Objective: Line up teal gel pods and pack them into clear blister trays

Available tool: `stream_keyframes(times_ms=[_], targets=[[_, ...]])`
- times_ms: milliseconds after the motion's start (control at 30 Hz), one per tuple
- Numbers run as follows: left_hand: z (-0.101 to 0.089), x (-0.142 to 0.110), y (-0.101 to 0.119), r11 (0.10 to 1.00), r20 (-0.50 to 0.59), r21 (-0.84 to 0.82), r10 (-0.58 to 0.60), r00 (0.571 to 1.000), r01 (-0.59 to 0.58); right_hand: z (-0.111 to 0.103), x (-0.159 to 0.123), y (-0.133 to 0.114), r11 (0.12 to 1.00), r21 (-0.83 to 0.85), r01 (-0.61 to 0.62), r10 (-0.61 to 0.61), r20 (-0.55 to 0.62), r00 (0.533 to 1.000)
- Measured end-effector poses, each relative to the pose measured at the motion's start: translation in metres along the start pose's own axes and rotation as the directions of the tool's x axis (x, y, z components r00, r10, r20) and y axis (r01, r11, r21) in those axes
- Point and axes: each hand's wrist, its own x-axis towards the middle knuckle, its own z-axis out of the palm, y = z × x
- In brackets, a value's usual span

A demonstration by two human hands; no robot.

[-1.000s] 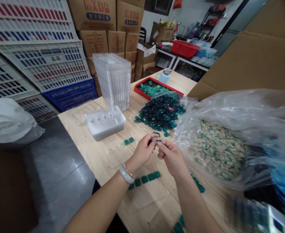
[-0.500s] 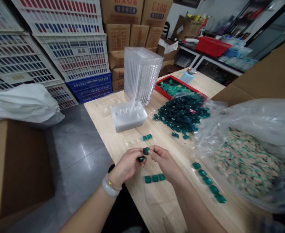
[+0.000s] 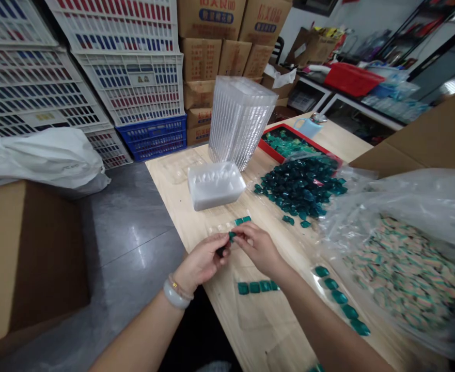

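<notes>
Hands meet over the wooden table — left hand and right hand pinching a small teal pod between their fingertips; something dark sits at the left fingers, too small to tell. Pod looks light, soft-skinned and glossy, so likely slippery and easy to dent — hold it by the edges, gently. Head view: short row of pods just near of the hands, diagonal row of pods to the right, heap of darker pods far right, beside a white plastic tray. Clear plastic bag at right.
</notes>
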Motion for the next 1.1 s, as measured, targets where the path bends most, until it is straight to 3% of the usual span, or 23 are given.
stream_keyframes(times_ms=[67, 167, 233, 300, 367, 467, 567, 700, 767, 867, 1000, 1100], targets=[[0.000, -0.001, 0.008, 0.995, -0.079, 0.038, 0.091, 0.993, -0.088, -0.001, 0.018, 0.009, 0.973, -0.218, 0.075, -0.067, 0.044, 0.997], [-0.002, -0.001, 0.016, 0.983, -0.127, 0.108, 0.162, 0.979, -0.149, 0.002, 0.039, 0.024, 0.865, -0.456, 0.210, -0.125, 0.209, 0.970], [-0.004, 0.000, 0.017, 0.981, -0.135, 0.110, 0.175, 0.975, -0.161, 0.004, 0.044, 0.030, 0.833, -0.490, 0.258, -0.126, 0.286, 0.950], [-0.005, 0.002, 0.016, 0.983, -0.136, 0.074, 0.175, 0.975, -0.166, 0.004, 0.041, 0.029, 0.847, -0.470, 0.248, -0.133, 0.263, 0.956], [-0.005, 0.004, 0.014, 0.982, -0.120, 0.047, 0.190, 0.975, -0.185, 0.004, 0.032, 0.023, 0.902, -0.391, 0.184, -0.136, 0.147, 0.980], [-0.001, 0.008, 0.006, 0.972, -0.071, 0.058, 0.231, 0.970, -0.227, 0.005, 0.015, 0.011, 0.991, -0.115, 0.063, -0.060, 0.025, 0.998], [0.004, 0.012, -0.003, 0.965, -0.030, 0.085, 0.250, 0.968, -0.247, 0.010, 0.001, 0.004, 0.993, 0.099, -0.060, 0.058, 0.024, 0.998], [0.008, 0.012, -0.011, 0.965, -0.003, 0.064, 0.257, 0.967, -0.256, 0.014, -0.009, 0.008, 0.962, 0.208, -0.180, 0.190, -0.032, 0.981], [0.008, 0.012, -0.012, 0.962, 0.013, 0.103, 0.254, 0.967, -0.254, 0.015, -0.011, 0.010, 0.899, 0.344, -0.269, 0.302, -0.045, 0.952], [0.007, 0.011, -0.014, 0.904, -0.002, 0.330, 0.287, 0.958, -0.271, 0.018, -0.013, 0.008, 0.744, 0.549, -0.380, 0.459, -0.008, 0.888], [0.006, 0.010, -0.017, 0.666, 0.000, 0.654, 0.475, 0.880, -0.359, 0.019, -0.014, 0.000, 0.581, 0.689, -0.433, 0.575, 0.029, 0.818], [0.005, 0.006, -0.019, 0.502, 0.087, 0.743, 0.583, 0.808, -0.443, 0.018, -0.015, -0.007, 0.440, 0.768, -0.466, 0.621, 0.114, 0.776]])
